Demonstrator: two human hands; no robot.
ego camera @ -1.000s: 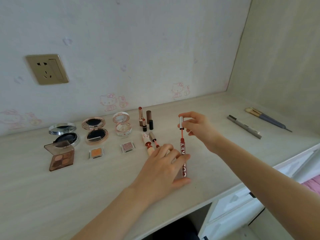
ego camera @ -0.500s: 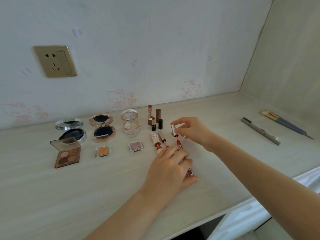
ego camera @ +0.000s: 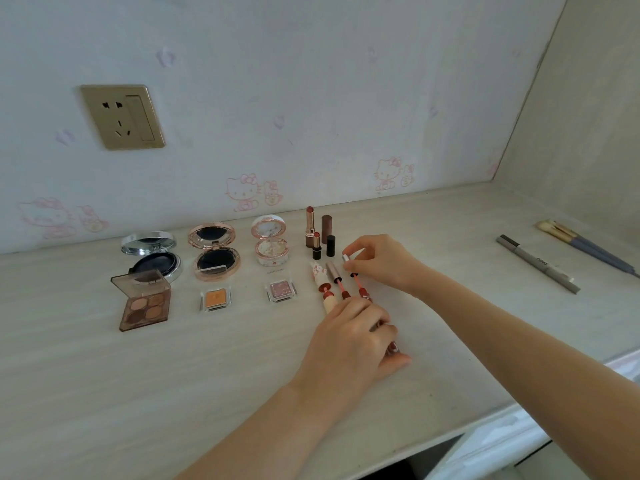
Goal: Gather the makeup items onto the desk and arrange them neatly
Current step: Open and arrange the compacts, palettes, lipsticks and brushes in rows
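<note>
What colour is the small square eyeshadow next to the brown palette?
The eyeshadow is orange, clearest in the head view.

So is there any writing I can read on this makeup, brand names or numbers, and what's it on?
No text here reads clearly.
Grey pencil: short dark print, too blurred to read.
In front of the floral compact: a tiny printed line, too small to read.
Lip gloss tube under the left hand: mostly covered, no lettering shows.
</note>
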